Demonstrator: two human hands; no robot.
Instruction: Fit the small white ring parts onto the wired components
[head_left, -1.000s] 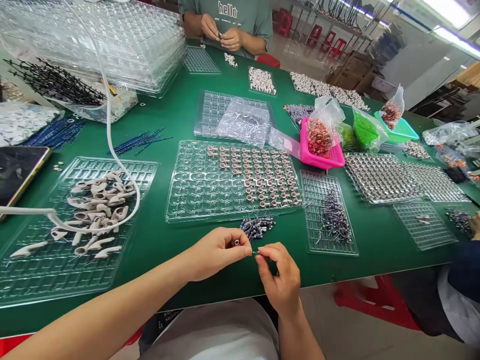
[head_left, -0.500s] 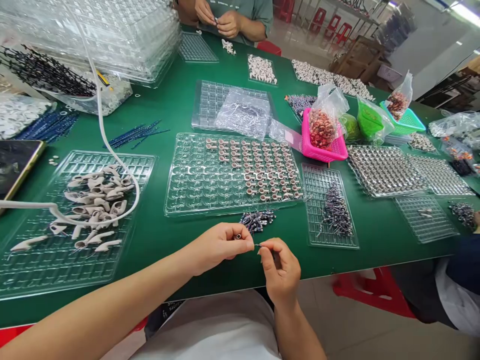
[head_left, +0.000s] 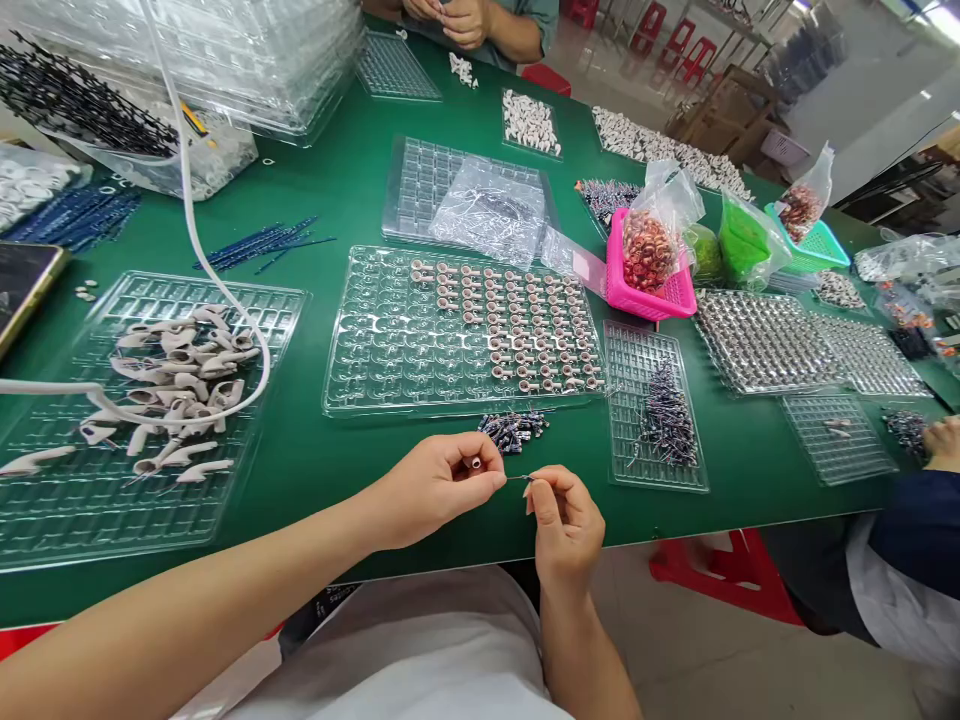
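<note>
Eyes on the middle, and both hands are closed in a pinch above the green worktop (head_left: 315, 450), just short of each other! The left hand (head_left: 450, 485) has a small pale hollow-ended piece (head_left: 475, 463) tucked in its curled fingers, thumb and forefinger nipping one end of a thin wire (head_left: 516, 478). Across the narrow gap, the right hand (head_left: 568, 525) grips the other end at its fingertips, where something dark shows, too small to make out.

Right behind them sits a small heap of dark, blue-black wired parts (head_left: 514, 430), and beyond that a wide clear plastic tray (head_left: 405, 350), its right side lined with rows of pale ring-headed pieces (head_left: 517, 315). To the right, a narrower clear tray (head_left: 626, 345) carries a bigger dark pile (head_left: 667, 420). Over on the left, curved pale shells (head_left: 180, 385) lie jumbled under a looping white cable (head_left: 193, 230).
</note>
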